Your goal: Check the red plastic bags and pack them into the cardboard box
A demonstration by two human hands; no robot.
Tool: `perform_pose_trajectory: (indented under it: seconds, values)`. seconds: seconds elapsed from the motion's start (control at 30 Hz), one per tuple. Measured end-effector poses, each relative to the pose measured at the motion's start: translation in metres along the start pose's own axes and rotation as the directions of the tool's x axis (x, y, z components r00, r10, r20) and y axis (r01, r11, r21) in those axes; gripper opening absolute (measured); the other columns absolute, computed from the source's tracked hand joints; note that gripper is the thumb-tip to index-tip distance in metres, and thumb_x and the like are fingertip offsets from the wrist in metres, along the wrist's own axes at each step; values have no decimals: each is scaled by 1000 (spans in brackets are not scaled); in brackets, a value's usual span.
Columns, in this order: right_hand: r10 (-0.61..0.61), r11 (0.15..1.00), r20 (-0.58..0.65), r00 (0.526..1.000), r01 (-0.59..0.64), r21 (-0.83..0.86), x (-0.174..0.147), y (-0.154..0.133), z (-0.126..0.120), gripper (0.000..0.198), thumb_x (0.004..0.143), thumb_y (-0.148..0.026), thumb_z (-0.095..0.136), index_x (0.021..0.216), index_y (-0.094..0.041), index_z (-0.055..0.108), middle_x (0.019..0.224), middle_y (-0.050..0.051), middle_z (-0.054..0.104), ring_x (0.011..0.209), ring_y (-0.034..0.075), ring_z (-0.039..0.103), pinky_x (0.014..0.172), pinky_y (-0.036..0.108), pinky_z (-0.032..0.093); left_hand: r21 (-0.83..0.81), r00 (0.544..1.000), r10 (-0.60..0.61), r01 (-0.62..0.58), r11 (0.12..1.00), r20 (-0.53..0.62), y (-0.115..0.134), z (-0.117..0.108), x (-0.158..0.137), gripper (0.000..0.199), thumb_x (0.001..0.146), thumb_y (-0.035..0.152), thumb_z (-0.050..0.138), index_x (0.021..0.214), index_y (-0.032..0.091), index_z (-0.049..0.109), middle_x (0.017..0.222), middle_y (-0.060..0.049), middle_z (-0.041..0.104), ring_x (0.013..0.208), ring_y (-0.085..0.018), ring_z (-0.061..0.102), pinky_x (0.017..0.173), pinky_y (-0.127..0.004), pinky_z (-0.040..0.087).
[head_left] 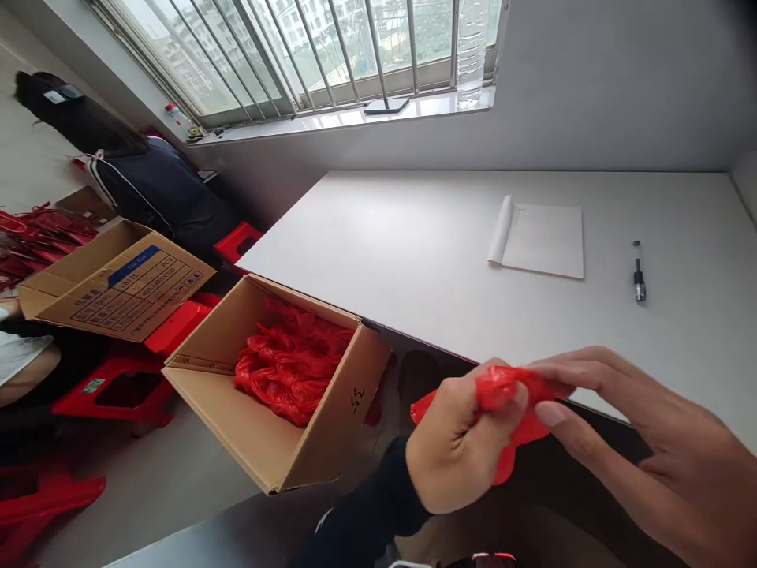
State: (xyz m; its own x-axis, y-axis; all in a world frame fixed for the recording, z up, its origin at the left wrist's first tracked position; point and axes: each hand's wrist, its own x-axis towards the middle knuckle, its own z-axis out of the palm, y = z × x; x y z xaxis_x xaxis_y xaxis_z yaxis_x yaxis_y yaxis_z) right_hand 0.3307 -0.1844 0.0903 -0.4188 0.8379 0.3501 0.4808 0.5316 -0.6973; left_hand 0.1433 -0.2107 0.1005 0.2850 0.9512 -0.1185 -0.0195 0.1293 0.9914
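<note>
A crumpled red plastic bag [498, 386] is bunched between my hands at the table's front edge. My left hand [453, 450] is closed around it in a fist, and part of the bag hangs out below and to the left. My right hand [662, 450] pinches the bag's other side between thumb and fingers; the fingertips are partly hidden behind the red plastic. To the left of my hands stands an open cardboard box [328, 422] with a heap of crumpled red plastic bags [289, 359] inside.
On the white table [408, 244] lie a notepad [547, 241] and a pen [639, 280]. A second cardboard box [136, 288] rests on red stools [118, 386] at left. A person in a dark jacket [159, 181] sits near the window, where a bottle [471, 55] stands.
</note>
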Motion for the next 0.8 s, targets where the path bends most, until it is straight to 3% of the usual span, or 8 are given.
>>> perform_pose_trajectory:
  seconds: [0.07,0.17,0.27,0.4,0.43,0.57,0.67,0.8]
  values:
    - [54,995,62,997,-59,83,2,1,8,17,99,-37,57,115,-34,63,100,2,66,85,20,67,68,32,61,-94,998,-54,49,994,-46,-11,-7,-3,36,103,47,44,89,18,61,73,-2,50,63,-13,46,61,-28,41]
    - [92,981,79,993,-104,165,5,-2,16,5,101,-30,56,103,-30,60,89,-1,62,79,16,61,67,29,54,-258,973,-140,91,962,-181,-29,-18,-5,34,101,49,47,116,21,58,70,1,51,59,-12,48,60,-25,42]
    - [91,971,114,989,-114,212,7,-6,24,4,100,-26,57,96,-28,58,85,-3,61,78,14,58,69,28,50,-332,933,-191,83,939,-306,-42,-26,-6,35,98,48,54,114,19,64,84,-3,59,71,-13,53,67,-23,44]
    - [201,931,195,960,-249,267,9,-4,34,7,99,-28,57,92,-27,56,86,-4,62,77,13,58,70,28,49,-436,937,-242,114,893,-251,-48,-29,-9,33,94,45,59,106,16,70,86,-6,59,71,-14,47,65,-24,39]
    - [233,914,218,948,-290,284,10,-2,36,2,99,-29,56,98,-27,57,88,-5,63,77,13,58,71,28,49,-445,940,-237,109,889,-243,-49,-29,-9,34,94,45,58,106,16,71,81,-5,56,68,-14,42,64,-24,37]
    - [229,843,336,913,-359,401,15,3,44,27,102,-30,51,128,-29,52,95,-4,67,84,14,63,80,30,52,-456,951,-240,129,880,-193,-52,-27,-9,38,93,46,58,116,19,69,74,-2,49,66,-14,38,65,-26,36]
    - [203,831,356,912,-353,430,17,5,48,13,100,-25,51,108,-26,62,93,-4,68,79,13,63,76,29,50,-457,965,-247,178,872,-94,-53,-27,-8,43,93,42,58,130,22,62,83,-4,55,76,-16,51,74,-28,43]
    - [259,853,259,931,-346,391,18,4,52,10,96,-21,55,98,-25,63,91,-4,67,76,12,60,72,27,48,-387,995,-103,98,917,9,-49,-26,-8,56,88,38,66,141,22,55,122,-10,60,105,-23,58,97,-35,46]
